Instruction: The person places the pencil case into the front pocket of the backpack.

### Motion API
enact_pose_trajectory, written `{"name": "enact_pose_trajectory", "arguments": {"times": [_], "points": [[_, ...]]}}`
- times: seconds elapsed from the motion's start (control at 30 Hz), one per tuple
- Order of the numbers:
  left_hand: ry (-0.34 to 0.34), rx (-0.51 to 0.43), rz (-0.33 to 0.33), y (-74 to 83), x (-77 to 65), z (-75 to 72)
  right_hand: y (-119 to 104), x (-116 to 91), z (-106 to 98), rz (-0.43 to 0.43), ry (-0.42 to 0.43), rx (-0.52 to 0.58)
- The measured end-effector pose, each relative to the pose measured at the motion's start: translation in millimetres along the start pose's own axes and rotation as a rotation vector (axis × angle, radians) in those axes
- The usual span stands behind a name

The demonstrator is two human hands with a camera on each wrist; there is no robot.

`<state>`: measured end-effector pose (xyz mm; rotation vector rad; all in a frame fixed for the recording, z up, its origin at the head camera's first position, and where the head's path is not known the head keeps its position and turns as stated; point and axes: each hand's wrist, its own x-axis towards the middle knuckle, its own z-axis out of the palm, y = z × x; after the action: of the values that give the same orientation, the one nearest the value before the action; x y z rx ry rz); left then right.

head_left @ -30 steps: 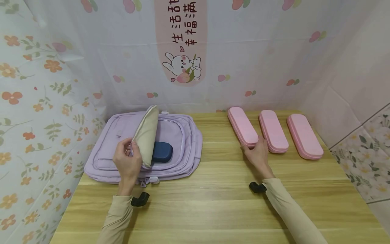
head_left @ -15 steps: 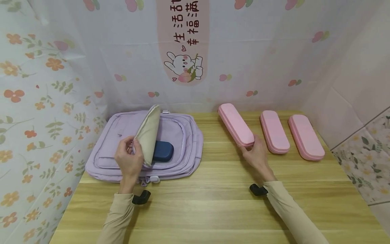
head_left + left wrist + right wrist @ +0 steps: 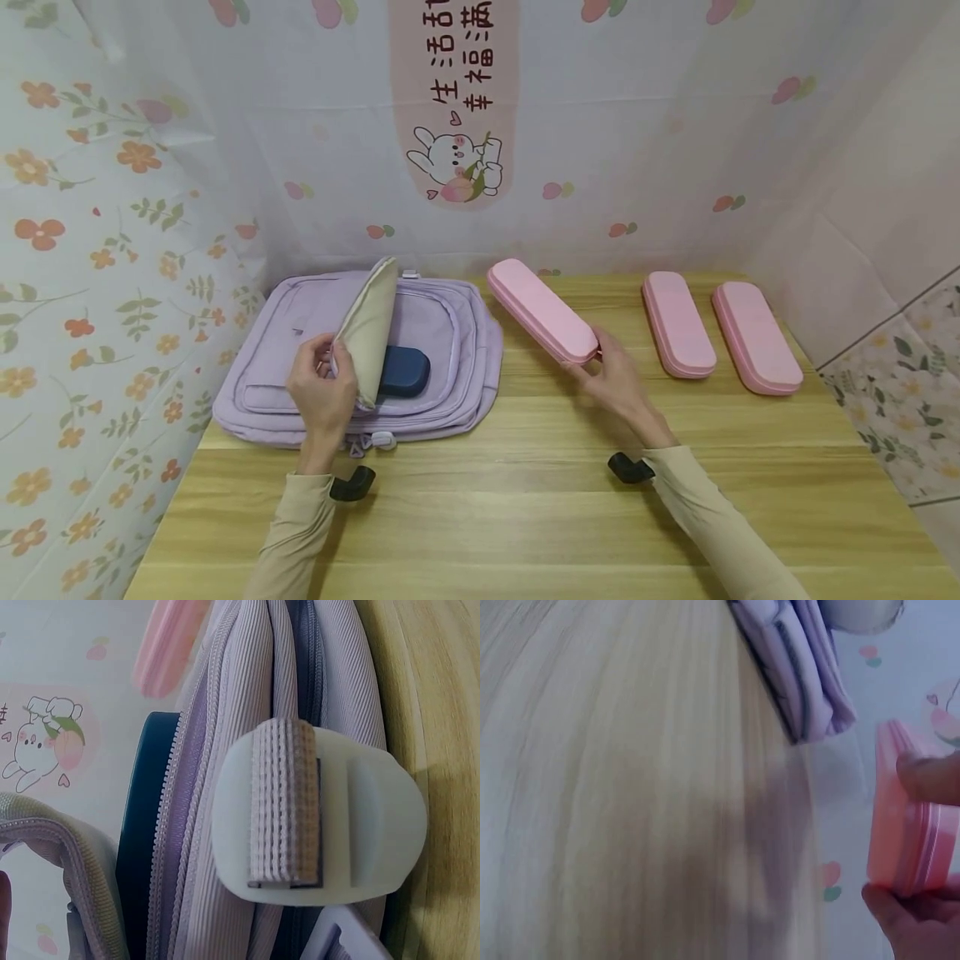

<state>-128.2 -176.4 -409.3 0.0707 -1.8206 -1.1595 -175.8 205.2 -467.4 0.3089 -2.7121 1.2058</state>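
Behind, lettering (image 3: pixel 477 67) reads "幸福满"; right fingers (image 3: pixel 934 780) hold a pink case (image 3: pixel 542 308).

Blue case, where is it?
In the head view, the blue case lies left of centre in the open purple bag, partly behind the raised flap.

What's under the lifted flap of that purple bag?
One end of a dark blue case shows there. The flap covers the rest, so whether anything else lies deeper under it cannot be seen.
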Motion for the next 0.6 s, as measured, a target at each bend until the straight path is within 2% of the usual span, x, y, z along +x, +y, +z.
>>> {"name": "enact_pose_trajectory", "arguments": {"times": [0.13, 0.27, 0.6], "points": [[0.006, -0.005, 0.010, 0.4, -0.1, -0.1, -7.1, 1.2, 3.8, -0.063, -0.062, 0.067], [0.006, -0.011, 0.018, -0.7, -0.1, 0.0, -10.6, 2.2, 8.8, -0.110, -0.085, 0.079], [0.002, -0.011, 0.027, -2.4, -0.3, 0.2, -15.7, 7.1, 19.1, -0.163, -0.182, 0.088]]}}
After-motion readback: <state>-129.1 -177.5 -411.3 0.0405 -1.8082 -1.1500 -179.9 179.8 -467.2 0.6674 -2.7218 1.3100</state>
